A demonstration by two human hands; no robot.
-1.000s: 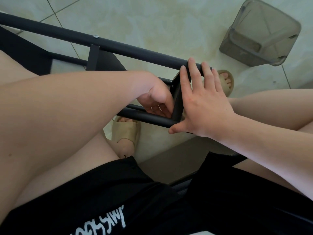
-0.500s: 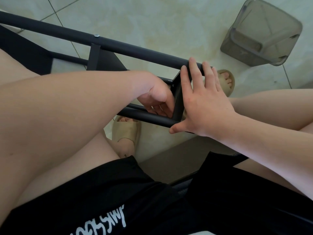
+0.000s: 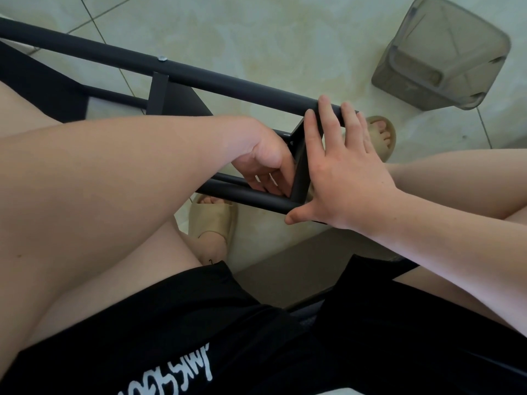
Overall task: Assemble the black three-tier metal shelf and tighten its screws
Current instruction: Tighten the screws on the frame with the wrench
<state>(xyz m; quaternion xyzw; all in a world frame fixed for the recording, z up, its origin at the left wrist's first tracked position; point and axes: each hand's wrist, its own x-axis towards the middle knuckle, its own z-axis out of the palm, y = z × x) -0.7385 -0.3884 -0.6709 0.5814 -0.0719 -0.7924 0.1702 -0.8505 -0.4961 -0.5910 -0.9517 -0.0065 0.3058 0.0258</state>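
The black metal shelf frame lies on its side across the floor in front of me. A silver screw head shows on its upper tube. My right hand lies flat with straight fingers against the frame's end crossbar, fingertips on the upper tube and thumb by the end of the lower tube. My left hand reaches inside the frame at the corner of the crossbar and lower tube, fingers curled downward. Whatever those fingers hold is hidden.
A grey translucent plastic bin lies tipped on the tiled floor at the upper right. My feet in beige sandals sit under and beyond the frame. A black shelf panel joins the frame at the left.
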